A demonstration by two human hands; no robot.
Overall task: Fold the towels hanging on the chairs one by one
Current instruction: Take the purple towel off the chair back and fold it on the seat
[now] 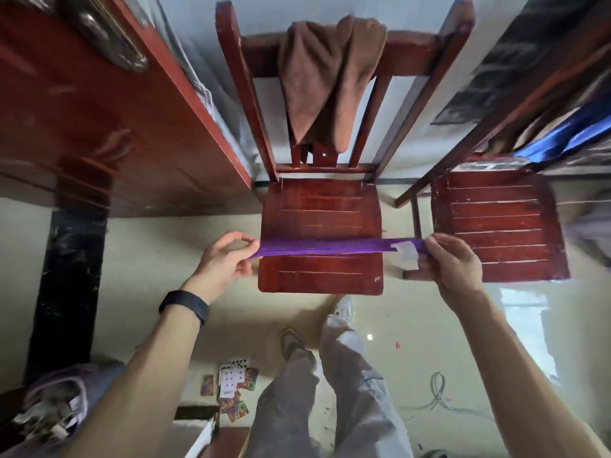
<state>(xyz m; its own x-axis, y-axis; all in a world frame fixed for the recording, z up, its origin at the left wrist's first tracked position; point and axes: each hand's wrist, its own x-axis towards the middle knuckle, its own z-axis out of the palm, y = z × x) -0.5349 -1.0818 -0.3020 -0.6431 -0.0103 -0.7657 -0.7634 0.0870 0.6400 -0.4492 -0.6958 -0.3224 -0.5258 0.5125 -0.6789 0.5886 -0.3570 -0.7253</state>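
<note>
Left hand (228,256) and right hand (453,259) pinch the taut purple towel (325,247) above the chair seat (320,206); uneven tension risks 1 corner slipping.

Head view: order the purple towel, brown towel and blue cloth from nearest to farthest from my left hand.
1. The purple towel, pinched in the left hand.
2. The brown towel, draped over the middle chair back.
3. The blue cloth, far right.

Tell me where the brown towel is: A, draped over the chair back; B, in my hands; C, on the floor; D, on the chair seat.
A: the brown towel hangs over the back rail of the chair; the left hand and right hand pinch the purple towel.
</note>
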